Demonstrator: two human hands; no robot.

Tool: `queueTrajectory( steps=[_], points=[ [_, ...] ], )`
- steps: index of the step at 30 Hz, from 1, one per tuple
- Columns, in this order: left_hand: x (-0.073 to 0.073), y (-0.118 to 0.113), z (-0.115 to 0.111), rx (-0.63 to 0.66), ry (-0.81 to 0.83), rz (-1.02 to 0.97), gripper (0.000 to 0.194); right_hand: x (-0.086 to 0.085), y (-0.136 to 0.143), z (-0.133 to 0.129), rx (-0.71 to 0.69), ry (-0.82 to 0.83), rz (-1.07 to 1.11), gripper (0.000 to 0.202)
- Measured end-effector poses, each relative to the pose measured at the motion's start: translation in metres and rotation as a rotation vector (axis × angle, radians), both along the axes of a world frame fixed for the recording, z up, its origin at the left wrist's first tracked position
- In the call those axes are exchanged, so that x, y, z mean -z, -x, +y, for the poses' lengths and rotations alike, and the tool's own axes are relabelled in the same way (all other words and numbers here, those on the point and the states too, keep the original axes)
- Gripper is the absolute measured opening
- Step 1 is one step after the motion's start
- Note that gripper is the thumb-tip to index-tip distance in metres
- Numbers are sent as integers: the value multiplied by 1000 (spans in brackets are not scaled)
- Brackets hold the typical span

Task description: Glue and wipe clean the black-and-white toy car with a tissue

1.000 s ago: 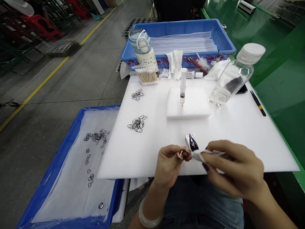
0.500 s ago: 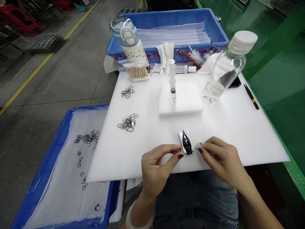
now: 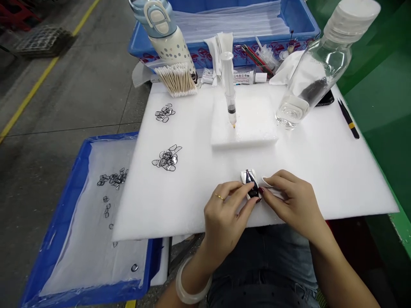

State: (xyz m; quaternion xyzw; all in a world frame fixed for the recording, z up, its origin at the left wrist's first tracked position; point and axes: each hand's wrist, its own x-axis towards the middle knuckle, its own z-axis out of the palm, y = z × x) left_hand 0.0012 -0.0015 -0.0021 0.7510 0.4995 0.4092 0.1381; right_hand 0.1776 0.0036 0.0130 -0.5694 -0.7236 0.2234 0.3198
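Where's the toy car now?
Head view, right of centre: the toy car touches the left hand, left of the white cloth in the right hand, near the front edge of the white foam sheet.

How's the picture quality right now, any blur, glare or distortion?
Head view: the clear bottle leans outward, probably wide-angle stretch; head view: the grey rack at upper left is dim and blurred; head view: the white board is bright, while the toy car reads fairly sharp.

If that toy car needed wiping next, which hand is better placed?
Probably the right hand: it pinches a white cloth beside the toy car, while the left hand, fingers over the car, shows none.
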Motion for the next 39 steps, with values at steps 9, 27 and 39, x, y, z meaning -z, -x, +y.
queueTrajectory(
  steps=[9, 27, 39],
  points=[
    [1, 2, 3, -26, 146, -39, 28, -2, 0, 1, -8, 28, -6, 12],
    [0, 4, 3, -13, 172, -33, 27, 1, 1, 0, -5, -13, -33, 12],
    [-5, 11, 8, 55, 252, -9, 34, 2, -1, -2, 10, -21, 47, 11]
  ],
)
